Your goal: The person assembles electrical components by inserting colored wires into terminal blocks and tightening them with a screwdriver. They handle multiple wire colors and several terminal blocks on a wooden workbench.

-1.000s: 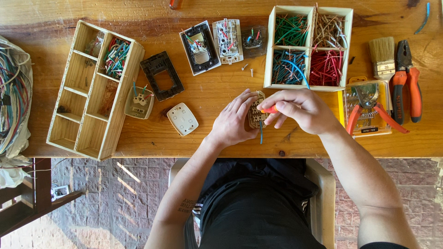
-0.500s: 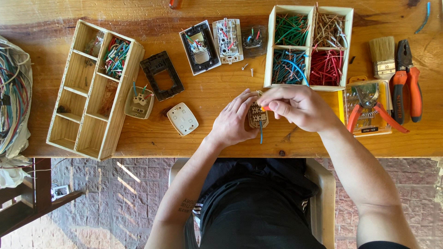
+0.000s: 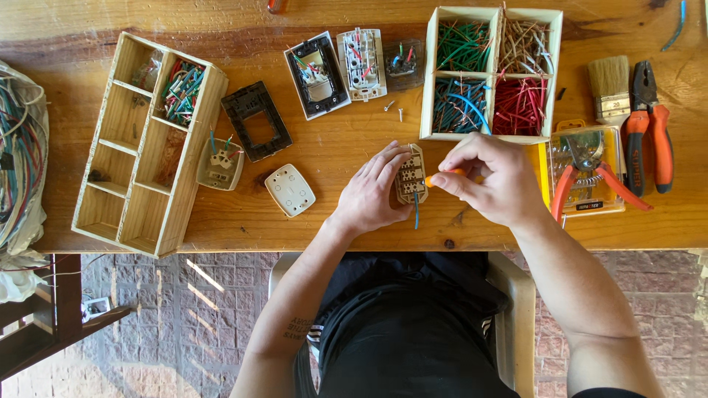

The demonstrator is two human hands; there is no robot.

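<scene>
My left hand [image 3: 372,193] grips a small beige switch module [image 3: 410,177] over the front of the wooden table [image 3: 332,214]. A short blue wire [image 3: 416,209] hangs down from the module. My right hand [image 3: 493,177] holds an orange-handled screwdriver [image 3: 441,177], whose tip meets the module's right side. Both hands sit just in front of a wooden box [image 3: 493,74] with four compartments of green, brown, blue and red wire pieces.
A long wooden divider tray [image 3: 147,147] lies at the left, beside a wire bundle [image 3: 21,155]. A black frame [image 3: 256,120], a white cover [image 3: 290,189] and several switch parts lie mid-table. A brush [image 3: 609,88], pliers [image 3: 649,129] and orange cutters [image 3: 590,173] lie right.
The right hand has shifted slightly to the right and the screwdriver now lies level against the module's side. The left hand still holds the module in place.
</scene>
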